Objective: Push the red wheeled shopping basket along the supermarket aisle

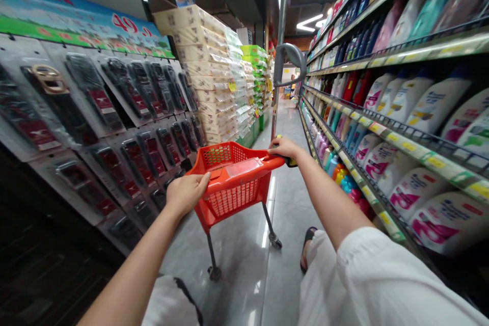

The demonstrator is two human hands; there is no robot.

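A red plastic shopping cart stands in front of me, its basket perforated and with nothing visible inside. My left hand is closed around the left end of its handle bar. At the right end, my right hand grips the same bar. Something black and yellow shows under my right palm; its kind is unclear. A thin metal pole with a grey loop handle rises just beyond my right hand. Whether that hand touches the pole, I cannot tell.
On the left hangs a rack of packaged belts below a price banner. Stacked cartons line the aisle beyond. Shelves of shampoo bottles run along the right. The tiled floor stretches ahead between them.
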